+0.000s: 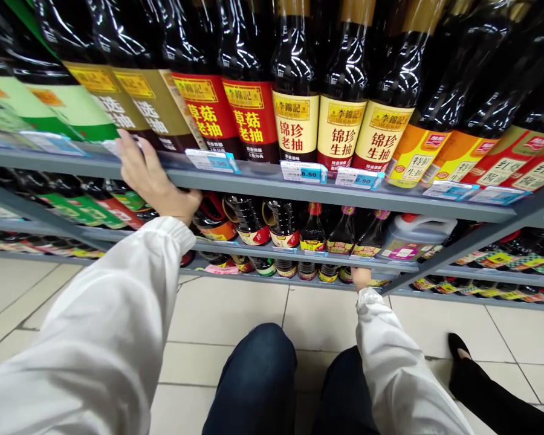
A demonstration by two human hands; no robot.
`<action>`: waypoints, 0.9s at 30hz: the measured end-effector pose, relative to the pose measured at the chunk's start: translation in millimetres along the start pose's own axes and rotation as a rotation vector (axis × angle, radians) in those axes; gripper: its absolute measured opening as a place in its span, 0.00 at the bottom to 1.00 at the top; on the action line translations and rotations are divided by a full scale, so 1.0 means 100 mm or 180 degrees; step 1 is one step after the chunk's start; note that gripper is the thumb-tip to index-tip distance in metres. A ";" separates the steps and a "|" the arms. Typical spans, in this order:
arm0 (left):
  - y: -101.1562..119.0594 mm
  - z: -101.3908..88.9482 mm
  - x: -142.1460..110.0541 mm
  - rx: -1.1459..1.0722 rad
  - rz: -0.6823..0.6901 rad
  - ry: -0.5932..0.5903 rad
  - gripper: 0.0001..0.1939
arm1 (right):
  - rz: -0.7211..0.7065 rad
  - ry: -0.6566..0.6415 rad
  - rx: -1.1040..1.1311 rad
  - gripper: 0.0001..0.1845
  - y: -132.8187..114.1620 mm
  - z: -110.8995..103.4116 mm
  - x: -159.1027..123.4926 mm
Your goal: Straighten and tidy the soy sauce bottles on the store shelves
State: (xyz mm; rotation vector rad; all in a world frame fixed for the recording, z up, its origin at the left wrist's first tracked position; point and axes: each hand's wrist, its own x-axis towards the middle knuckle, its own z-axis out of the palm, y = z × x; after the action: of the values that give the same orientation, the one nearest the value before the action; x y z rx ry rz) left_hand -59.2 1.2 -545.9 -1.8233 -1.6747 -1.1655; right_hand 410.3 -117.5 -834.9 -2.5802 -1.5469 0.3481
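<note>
Left hand is laid open over the upper shelf's front edge, fingers extended, below gold-labelled bottles. Green-labelled bottles are stocked farther left. Rightward, red-labelled bottles, then cream-labelled bottles are lined up on the same shelf, price tags fixed along its edge. Right hand is placed at a lower shelf rail, fingers hidden; grip cannot be told. Orange-labelled bottles are set above, a handled jug below them. Far right, a black shoe is seen on floor tiles.
</note>
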 end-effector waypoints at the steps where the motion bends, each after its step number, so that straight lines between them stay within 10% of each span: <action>1: -0.01 0.01 0.00 0.0033 -0.0001 0.0010 0.57 | 0.0028 -0.0003 0.0036 0.24 -0.01 0.00 0.02; 9: 0.05 -0.03 0.04 -0.0163 -0.0352 -0.0169 0.53 | 0.0378 0.0185 0.0488 0.38 0.03 -0.10 -0.39; 13: 0.15 -0.18 0.02 -0.0275 -0.0302 -0.0287 0.54 | 0.0424 0.1096 0.0737 0.58 0.03 -0.05 -1.00; 17: 0.41 -0.07 -0.36 -0.0325 -0.0561 -0.0044 0.51 | -0.0132 0.1702 0.0329 0.48 0.13 -0.07 -1.27; 20: 0.97 0.30 -1.04 -0.0440 -0.0752 -0.0077 0.52 | -0.0321 0.1634 -0.0138 0.40 0.23 -0.16 -1.17; 24: 2.08 0.76 -2.13 -0.1000 0.1372 -0.1856 0.43 | -0.0258 0.1512 -0.0350 0.40 0.31 -0.24 -0.94; 27: 2.79 0.89 -2.66 -0.0788 0.1897 -0.2399 0.45 | -0.0304 0.1315 -0.0351 0.43 0.34 -0.23 -0.85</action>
State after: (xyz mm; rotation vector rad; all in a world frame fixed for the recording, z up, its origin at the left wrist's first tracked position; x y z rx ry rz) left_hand 250.8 -150.4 -739.4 -2.8871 -1.1418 -0.4535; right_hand 406.6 -207.6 -808.1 -2.4353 -1.5582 -0.2715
